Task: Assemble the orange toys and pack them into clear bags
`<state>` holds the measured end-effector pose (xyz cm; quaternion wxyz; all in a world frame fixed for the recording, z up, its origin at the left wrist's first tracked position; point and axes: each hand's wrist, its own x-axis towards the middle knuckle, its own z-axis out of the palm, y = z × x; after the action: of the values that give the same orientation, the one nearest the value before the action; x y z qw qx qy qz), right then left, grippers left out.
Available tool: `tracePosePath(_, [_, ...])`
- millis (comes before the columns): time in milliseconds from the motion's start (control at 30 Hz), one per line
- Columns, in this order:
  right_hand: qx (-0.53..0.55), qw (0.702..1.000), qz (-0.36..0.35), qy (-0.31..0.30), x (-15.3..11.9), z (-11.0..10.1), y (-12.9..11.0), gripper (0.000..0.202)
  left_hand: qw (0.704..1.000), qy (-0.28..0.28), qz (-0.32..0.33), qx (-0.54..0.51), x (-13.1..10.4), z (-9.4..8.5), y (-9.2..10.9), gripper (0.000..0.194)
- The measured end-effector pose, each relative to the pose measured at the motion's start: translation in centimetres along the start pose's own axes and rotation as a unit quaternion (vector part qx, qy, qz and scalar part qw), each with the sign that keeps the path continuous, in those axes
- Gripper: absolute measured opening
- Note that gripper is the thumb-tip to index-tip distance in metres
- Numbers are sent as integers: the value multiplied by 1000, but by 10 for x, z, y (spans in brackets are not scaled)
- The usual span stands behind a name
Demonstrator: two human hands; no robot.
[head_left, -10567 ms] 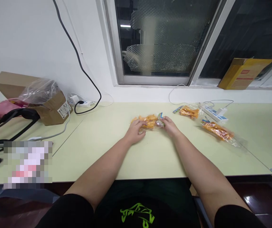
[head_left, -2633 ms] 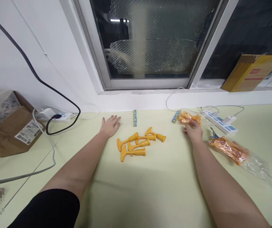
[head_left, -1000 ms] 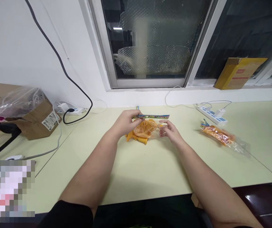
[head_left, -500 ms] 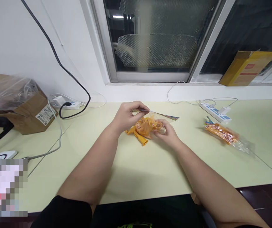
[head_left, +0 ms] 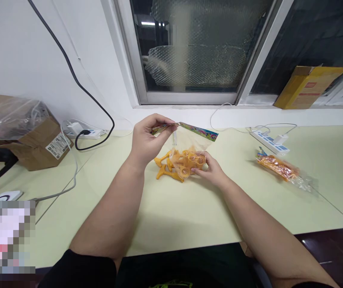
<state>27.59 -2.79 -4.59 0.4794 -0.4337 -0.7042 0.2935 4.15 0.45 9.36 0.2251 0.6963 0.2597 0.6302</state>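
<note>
My left hand pinches the colourful printed card header of a clear plastic bag, holding it raised above the table. Orange plastic toy pieces with round, ring-like ends fill the lower part of this bag. Some orange pieces stick out at its left side, down at the table. My right hand grips the bag's right side around the round ends, thumb in front. The exact kind of the toy pieces is hard to make out.
A second clear bag of orange pieces lies on the right of the pale table. Behind it is a white power strip with a charger. At left stand an open cardboard box and a black cable. A yellow carton leans at the window.
My left hand has moved up and left, lifting the card header and stretching the bag. More orange pieces show at the left. My right hand stays at the bag's right side.
</note>
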Motion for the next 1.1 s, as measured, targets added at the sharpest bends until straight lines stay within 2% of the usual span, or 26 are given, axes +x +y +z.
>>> tracePosePath(200, [19, 999, 11, -31, -3, 5, -7, 55, 997, 66, -3, -28, 9, -13, -2, 27])
tracePosePath(400, [15, 998, 33, -55, -7, 14, 0, 66, 991, 124, -49, -30, 15, -25, -6, 32])
tracePosePath(467, [-1, 997, 19, -71, -8, 15, 1, 62, 988, 137, -65, -24, 17, -30, -12, 33])
tracePosePath(533, [-24, 995, -1, -97, -8, 15, -1, 55, 985, 149, -83, -17, 20, -35, -22, 33])
tracePosePath(633, [-74, 989, -27, -123, -7, 13, -5, 47, 977, 176, -122, -1, 21, -44, -49, 33])
tracePosePath(767, [-108, 984, -35, -139, -7, 9, -4, 46, 955, 203, -216, -12, 14, -57, -94, 37])
tracePosePath(867, [-111, 983, -39, -144, -7, 7, -3, 49, 931, 208, -297, -36, 5, -66, -118, 45])
tracePosePath(967, [-107, 984, -43, -135, -7, 4, -4, 54, 914, 210, -340, -71, 0, -68, -128, 45])
tracePosePath(1100, [-58, 995, -26, -78, -7, 2, -6, 65, 908, 159, -368, -122, -1, -56, -125, 29])
